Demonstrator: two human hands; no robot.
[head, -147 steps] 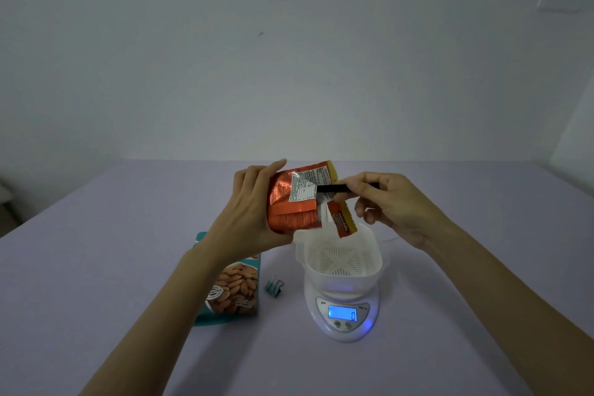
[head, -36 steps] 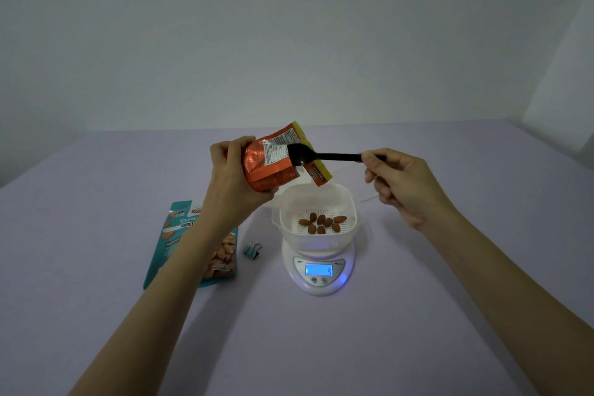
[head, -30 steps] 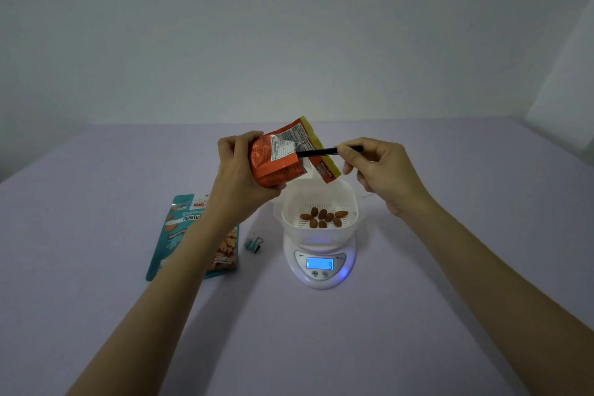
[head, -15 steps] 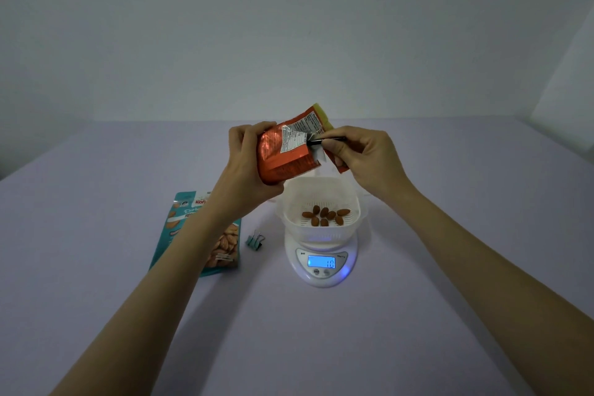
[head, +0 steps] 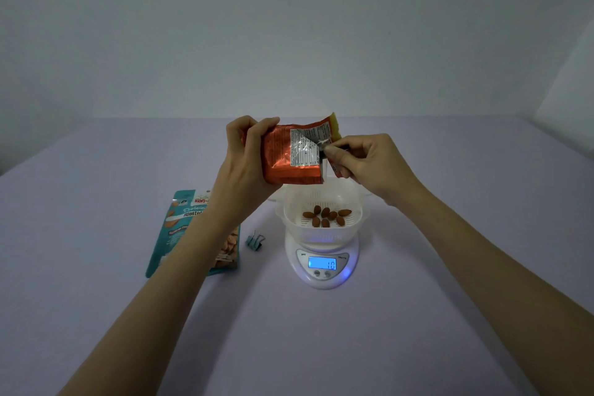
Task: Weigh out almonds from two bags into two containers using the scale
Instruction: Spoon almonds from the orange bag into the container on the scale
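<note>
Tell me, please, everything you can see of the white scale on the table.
The scale is a round white plastic unit standing flat on the lilac table. Its front panel carries a lit blue display reading 10, with two small buttons below and a blue glow at its right edge. A white perforated container holding several almonds sits on its platform. Neither hand touches it.

Plain staged room: bare wall (head: 289, 26), lilac table (head: 96, 315).

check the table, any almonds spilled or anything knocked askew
Nothing stands out. The almonds all lie inside the white basket, which sits level on the scale; none show on the table.
</note>
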